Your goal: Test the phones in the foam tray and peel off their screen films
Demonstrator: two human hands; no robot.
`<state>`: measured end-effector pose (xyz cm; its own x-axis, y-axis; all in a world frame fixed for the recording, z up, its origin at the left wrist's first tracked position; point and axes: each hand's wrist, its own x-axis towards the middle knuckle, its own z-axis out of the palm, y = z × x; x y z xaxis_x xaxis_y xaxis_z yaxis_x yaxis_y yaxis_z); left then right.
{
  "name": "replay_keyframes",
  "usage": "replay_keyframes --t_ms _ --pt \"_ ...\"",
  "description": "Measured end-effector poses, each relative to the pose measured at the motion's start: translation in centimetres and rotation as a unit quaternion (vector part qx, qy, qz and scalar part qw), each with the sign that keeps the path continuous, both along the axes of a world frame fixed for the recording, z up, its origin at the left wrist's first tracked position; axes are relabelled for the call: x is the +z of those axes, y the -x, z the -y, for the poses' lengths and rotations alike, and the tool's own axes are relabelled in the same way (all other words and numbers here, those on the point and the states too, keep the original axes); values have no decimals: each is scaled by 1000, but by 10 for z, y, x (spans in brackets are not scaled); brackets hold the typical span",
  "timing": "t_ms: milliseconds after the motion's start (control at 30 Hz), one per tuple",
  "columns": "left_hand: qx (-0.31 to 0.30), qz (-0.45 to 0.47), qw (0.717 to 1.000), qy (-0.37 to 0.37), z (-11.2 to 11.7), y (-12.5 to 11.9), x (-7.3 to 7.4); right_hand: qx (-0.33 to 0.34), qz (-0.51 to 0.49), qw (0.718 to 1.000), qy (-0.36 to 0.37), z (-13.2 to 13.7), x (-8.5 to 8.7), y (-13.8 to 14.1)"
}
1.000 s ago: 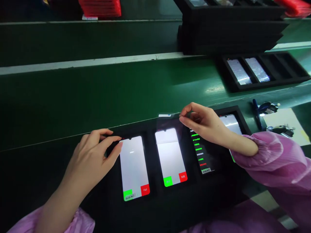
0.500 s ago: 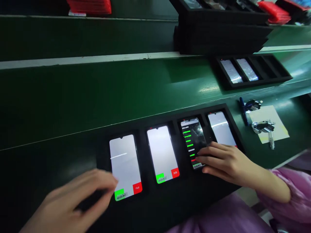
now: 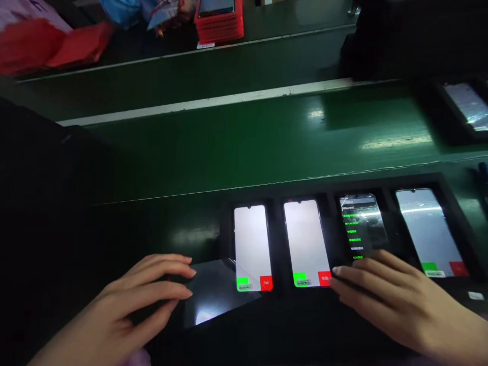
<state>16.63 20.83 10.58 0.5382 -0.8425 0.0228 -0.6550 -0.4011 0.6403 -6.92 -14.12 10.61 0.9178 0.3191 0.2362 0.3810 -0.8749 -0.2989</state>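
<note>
A black foam tray (image 3: 278, 310) holds a row of phones. The first phone (image 3: 251, 246) and second phone (image 3: 307, 241) show white screens with green and red buttons. The third phone (image 3: 362, 223) shows a dark list of green text, and the fourth phone (image 3: 427, 231) is lit. My left hand (image 3: 141, 302) pinches the edge of a clear film (image 3: 217, 292), which hangs just left of the first phone's lower end. My right hand (image 3: 392, 300) lies flat with fingers stretched over the third phone's lower end, fingertips near the second phone's red button.
A green conveyor belt (image 3: 247, 142) runs behind the tray. Another black tray with a phone (image 3: 463, 104) sits at the far right, beside a dark stack (image 3: 400, 40). A pile of red trays (image 3: 219, 20) and red bags (image 3: 46, 43) lie beyond the belt.
My left hand drew the clear film down off the first phone toward the tray's front left. My right hand dropped from the tray's far edge to the third phone's lower end. The view swung left.
</note>
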Motion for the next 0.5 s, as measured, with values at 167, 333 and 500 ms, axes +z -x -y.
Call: replay_keyframes --t_ms 167,333,500 --pt "-103 12 994 17 21 -38 1 113 -12 993 -1 -57 -13 -36" --pt "-103 -14 994 37 46 -49 -2 164 -14 986 19 -87 -28 -57" --pt "-90 -68 992 57 58 -53 -22 164 5 986 9 -95 -32 -68"
